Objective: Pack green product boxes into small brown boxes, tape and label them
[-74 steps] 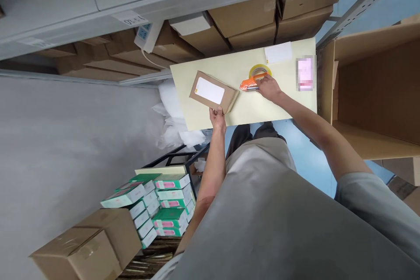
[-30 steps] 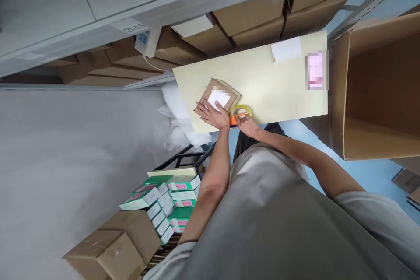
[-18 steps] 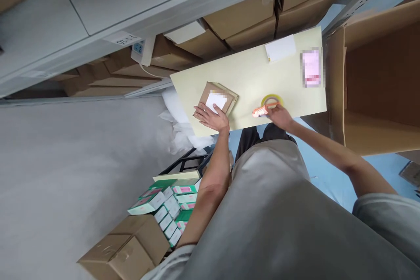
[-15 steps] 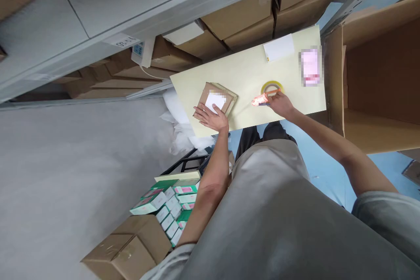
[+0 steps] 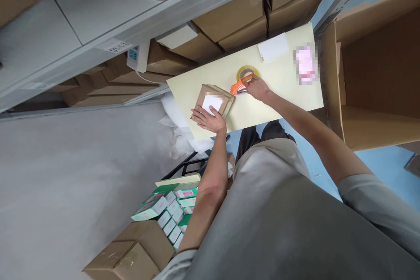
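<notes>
While the left hand point(image 5: 208, 119) is resting flat on the cardboard parcel point(image 5: 227, 99), its fingers are lying extended and slightly fanned, with the thumb standing apart over the white label point(image 5: 210, 103) and the hand holding nothing. The parcel is lying toward the left end of the cream tabletop point(image 5: 252, 110), label side up and angled to the table's edges, and the palm is covering its near left corner. The right hand point(image 5: 257, 88) is gripping the orange tape dispenser point(image 5: 238, 88), its fingers closing around the handle beside the roll of yellow tape point(image 5: 240, 72). The dispenser's front end is pointing left, just beside the parcel's right corner; whether the two are touching, I cannot tell. Farther right, a white sheet point(image 5: 273, 47) is lying near the table's far edge, and a blurred pink item point(image 5: 305, 63) is lying near the right end. A large open carton point(image 5: 377, 127) is standing beside that end, its opening facing right. Beyond the table, brown cardboard boxes point(image 5: 229, 15) are filling a grey shelf, where a white power strip point(image 5: 138, 57) is showing blue sockets. At lower left, green and white boxes point(image 5: 170, 212) are standing stacked behind a closed brown carton point(image 5: 131, 251).
</notes>
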`<state>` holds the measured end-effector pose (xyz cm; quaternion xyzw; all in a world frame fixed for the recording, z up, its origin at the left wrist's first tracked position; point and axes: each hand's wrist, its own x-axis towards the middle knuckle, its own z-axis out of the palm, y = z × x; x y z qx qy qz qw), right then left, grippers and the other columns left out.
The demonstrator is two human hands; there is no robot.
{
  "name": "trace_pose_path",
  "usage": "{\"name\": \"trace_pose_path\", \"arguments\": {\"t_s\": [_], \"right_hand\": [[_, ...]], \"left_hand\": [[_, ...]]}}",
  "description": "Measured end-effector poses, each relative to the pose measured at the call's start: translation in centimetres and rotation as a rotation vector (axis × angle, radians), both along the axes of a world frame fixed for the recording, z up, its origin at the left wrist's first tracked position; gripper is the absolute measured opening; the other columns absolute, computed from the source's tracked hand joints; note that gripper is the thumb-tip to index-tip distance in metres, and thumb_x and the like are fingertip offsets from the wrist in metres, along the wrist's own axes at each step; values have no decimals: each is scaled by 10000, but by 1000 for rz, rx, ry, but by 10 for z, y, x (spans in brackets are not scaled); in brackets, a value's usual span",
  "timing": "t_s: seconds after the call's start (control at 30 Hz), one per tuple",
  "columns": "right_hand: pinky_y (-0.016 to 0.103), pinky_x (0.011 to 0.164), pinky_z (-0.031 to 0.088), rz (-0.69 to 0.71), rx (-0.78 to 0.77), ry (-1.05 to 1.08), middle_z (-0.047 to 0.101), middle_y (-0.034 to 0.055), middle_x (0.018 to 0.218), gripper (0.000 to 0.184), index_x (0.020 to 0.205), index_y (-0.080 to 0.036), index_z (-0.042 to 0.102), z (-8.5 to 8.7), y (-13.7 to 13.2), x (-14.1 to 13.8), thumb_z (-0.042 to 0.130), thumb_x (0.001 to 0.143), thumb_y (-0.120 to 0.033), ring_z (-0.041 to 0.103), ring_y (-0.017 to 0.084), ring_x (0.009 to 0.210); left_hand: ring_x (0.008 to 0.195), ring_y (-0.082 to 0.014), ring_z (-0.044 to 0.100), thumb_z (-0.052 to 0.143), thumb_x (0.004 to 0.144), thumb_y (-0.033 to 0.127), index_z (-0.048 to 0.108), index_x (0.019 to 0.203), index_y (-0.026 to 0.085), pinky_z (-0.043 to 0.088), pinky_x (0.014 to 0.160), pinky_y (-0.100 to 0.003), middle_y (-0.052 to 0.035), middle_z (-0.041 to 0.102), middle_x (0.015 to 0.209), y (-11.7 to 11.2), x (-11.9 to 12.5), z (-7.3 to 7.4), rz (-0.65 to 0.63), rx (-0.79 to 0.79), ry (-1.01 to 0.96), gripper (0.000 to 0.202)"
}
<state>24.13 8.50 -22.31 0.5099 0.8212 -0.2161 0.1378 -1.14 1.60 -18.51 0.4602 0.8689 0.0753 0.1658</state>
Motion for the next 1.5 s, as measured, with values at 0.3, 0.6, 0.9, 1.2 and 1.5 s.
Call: {"name": "trace_pose_path", "arguments": {"t_s": [0.3, 0.6, 0.9, 1.2, 1.5], "right_hand": [[520, 1285, 387, 48, 3, -2, 817, 294, 1338, 544, 1589, 101, 554, -3, -7, -6, 442, 1109, -128, 789, 376, 1270], [493, 1279, 381, 118, -36, -9, 836, 264, 1298, 604, 1640, 113, 516, 20, -34, -12, 381, 1074, -51, 803, 351, 1193], [517, 1173, 461, 232, -85, 122, 857, 277, 1205, 476, 1445, 69, 693, 35, -83, -104, 417, 1064, -4, 843, 333, 1099], [527, 1155, 502, 157, -32, 132, 864, 266, 1134, 440, 1386, 29, 726, 40, -112, -136, 458, 1038, 2, 850, 318, 998], [520, 1206, 482, -14, -64, 5, 860, 293, 1191, 583, 1586, 89, 563, 30, -117, -5, 612, 1137, -280, 841, 375, 1127]], "left_hand": [[1833, -378, -118, 329, 1174, 559, 220, 1882, 181, 62, 1441, -738, -160, 46, 1975, 2, -5, 5, -46, -7, -51, 810], [1844, -330, -20, 423, 1151, 556, 321, 1858, 170, 13, 1461, -634, -181, 167, 1958, 12, -51, 10, -322, -32, -50, 812], [1842, -355, -77, 555, 1125, 540, 521, 1758, 149, -121, 1445, -636, -148, 184, 1960, 37, -53, 29, -496, -17, -93, 745], [1839, -384, 9, 661, 1060, 449, 335, 1852, 160, -10, 1465, -661, -161, 161, 1961, 32, -20, -1, -374, -65, -91, 904], [1836, -386, -33, 677, 1040, 395, 318, 1855, 148, -47, 1450, -688, -152, 130, 1963, 29, -22, 6, -432, -71, -139, 924]]}}
